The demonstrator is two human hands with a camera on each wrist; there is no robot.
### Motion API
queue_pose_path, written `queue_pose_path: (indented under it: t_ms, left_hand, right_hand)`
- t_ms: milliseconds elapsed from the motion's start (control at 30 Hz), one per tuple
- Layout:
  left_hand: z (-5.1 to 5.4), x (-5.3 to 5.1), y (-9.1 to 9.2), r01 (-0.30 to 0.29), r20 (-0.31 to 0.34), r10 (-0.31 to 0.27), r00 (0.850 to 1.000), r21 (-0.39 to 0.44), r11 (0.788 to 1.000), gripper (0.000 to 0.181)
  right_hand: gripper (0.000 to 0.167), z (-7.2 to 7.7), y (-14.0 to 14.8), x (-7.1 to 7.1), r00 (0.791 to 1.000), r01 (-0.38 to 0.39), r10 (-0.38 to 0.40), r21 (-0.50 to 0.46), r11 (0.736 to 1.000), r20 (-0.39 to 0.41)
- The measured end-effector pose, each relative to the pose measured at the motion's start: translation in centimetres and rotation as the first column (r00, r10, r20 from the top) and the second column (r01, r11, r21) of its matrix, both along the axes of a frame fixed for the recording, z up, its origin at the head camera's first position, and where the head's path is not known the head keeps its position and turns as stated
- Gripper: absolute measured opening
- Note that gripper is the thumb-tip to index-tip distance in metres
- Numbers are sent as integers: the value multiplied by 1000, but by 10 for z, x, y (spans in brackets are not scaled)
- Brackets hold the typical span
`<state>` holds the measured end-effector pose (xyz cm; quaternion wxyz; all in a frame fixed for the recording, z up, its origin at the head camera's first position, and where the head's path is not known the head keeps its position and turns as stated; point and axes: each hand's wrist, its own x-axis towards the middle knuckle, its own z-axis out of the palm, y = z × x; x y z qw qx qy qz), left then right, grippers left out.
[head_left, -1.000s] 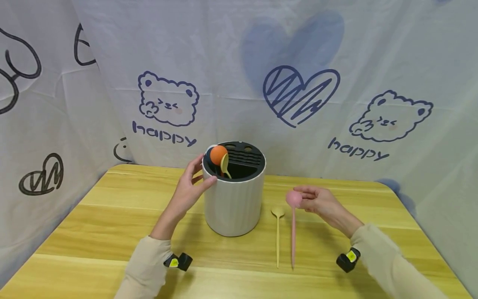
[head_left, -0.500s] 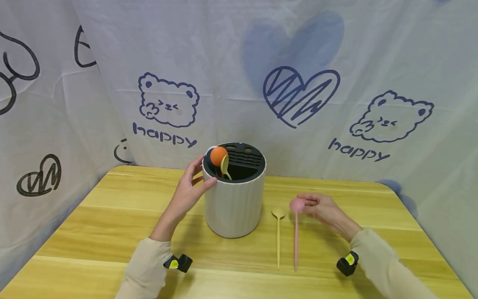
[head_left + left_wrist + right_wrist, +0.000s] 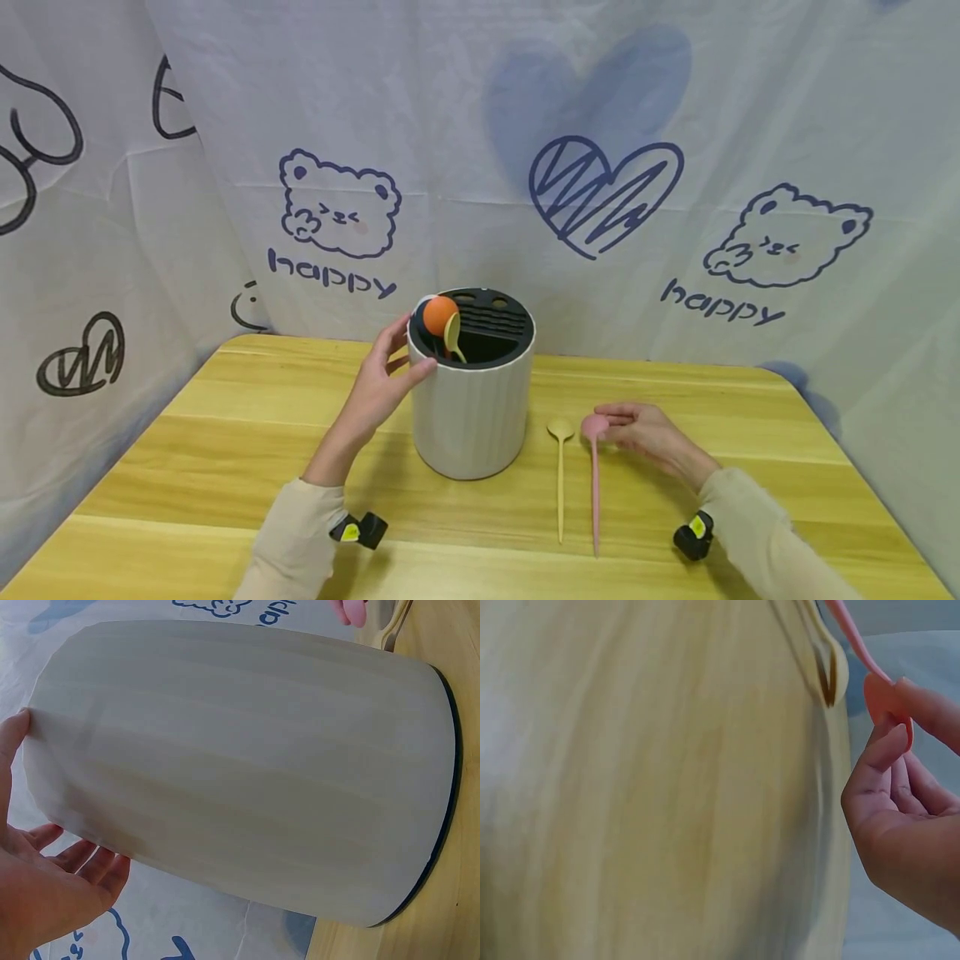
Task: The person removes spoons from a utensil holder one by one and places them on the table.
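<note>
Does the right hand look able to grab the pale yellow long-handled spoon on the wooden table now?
Probably not yet: the right hand pinches the pink long-handled spoon, which sits between it and the yellow spoon. Nothing covers the yellow spoon, so letting go first would likely suffice.

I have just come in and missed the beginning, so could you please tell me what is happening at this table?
A person's right hand pinches a pink spoon by its bowl, next to a yellow spoon on the table. The left hand holds the upper side of a white container. An orange, ball-shaped thing and another yellow spoon are already in the container. Whether the pink spoon touches the table is unclear.
</note>
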<state>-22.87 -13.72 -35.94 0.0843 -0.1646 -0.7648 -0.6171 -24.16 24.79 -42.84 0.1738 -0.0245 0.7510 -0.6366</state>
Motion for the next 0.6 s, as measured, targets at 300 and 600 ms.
queue_pose_path:
  t_ms: [300,600]
  left_hand:
    - [-2,0,-1,0,-1,0,1000,-2,1000,71]
    - [-2,-1,0,0,-7,0,1000,-1,1000,71]
  right_hand:
    - [54,-9,-1,-1,999,15,-10,117,993,-40]
    - [52,-13,0,-2,997,5,9,181,984,-77]
